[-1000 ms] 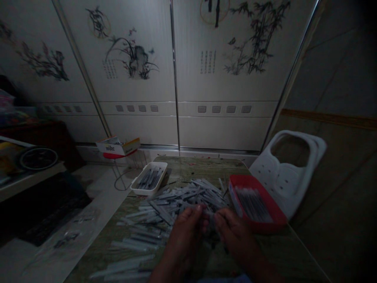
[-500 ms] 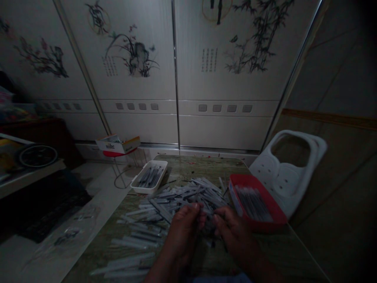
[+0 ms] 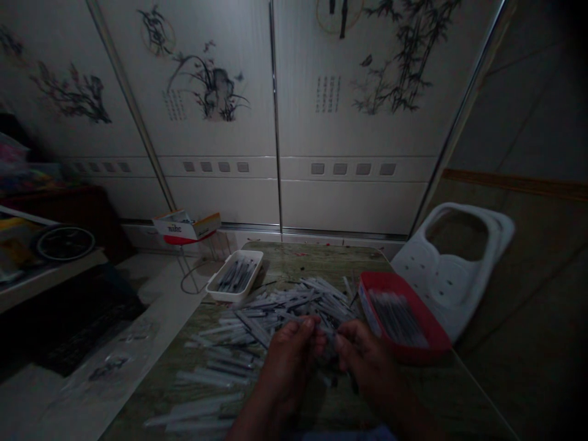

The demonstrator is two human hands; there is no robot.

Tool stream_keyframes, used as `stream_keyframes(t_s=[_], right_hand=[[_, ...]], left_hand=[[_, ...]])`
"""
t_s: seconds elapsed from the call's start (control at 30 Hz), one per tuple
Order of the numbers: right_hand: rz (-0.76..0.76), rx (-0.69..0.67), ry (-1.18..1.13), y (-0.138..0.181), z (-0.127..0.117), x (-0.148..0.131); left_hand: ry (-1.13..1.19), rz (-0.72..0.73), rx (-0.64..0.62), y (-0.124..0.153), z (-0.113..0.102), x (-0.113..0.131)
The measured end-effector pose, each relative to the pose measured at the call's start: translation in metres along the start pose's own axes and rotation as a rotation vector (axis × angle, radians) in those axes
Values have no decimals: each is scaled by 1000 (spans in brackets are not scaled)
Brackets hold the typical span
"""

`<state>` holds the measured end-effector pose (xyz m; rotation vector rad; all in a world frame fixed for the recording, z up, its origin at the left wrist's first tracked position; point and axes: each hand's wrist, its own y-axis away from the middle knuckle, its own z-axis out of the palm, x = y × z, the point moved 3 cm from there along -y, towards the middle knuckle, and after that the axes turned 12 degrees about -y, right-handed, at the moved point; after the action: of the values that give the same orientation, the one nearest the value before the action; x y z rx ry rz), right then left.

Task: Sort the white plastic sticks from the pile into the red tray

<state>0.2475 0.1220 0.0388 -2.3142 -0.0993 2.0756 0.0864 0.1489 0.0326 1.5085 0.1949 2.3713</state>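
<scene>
Head view, and it's 2 hands near each other over 1 table [image 3: 285,263]: left hand [image 3: 290,346] curled, thumb up against its fingers, right hand [image 3: 362,348] curled just beside it, and it's too dim to tell what either grips. Right beyond them lies 1 pile of pen-like sticks [image 3: 275,304], far too many to count, with more strewn leftward! More sticks fill 1 white tray [image 3: 228,296] at far left and 1 red basket [image 3: 420,353] at right. Past that, 1 white chair [image 3: 452,291]; far left, 1 red stool [image 3: 176,240] bears 1 open box [image 3: 180,229].
</scene>
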Motion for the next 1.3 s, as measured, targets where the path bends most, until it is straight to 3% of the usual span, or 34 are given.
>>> stream_keyframes(t_s=[0.17,0.43,0.57,0.8,0.97,1.13,1.3], right_hand=[[-44,-17,-4,4,0,-6],[157,-21,-251,9,1,-3],[140,15,-256,7,2,-2],[4,-2,-64,6,6,-9],[39,-15,-148,7,3,-9],[178,-8,-279,6,-1,-1],[118,1,-278,5,3,-4]], left_hand=[[20,2,-20,3,3,3],[-31,38,-157,3,2,3],[-56,48,-147,2,2,2],[-16,22,-45,3,4,3],[-15,17,-113,4,2,6],[-74,49,-209,5,0,6],[-63,33,-158,4,2,5]])
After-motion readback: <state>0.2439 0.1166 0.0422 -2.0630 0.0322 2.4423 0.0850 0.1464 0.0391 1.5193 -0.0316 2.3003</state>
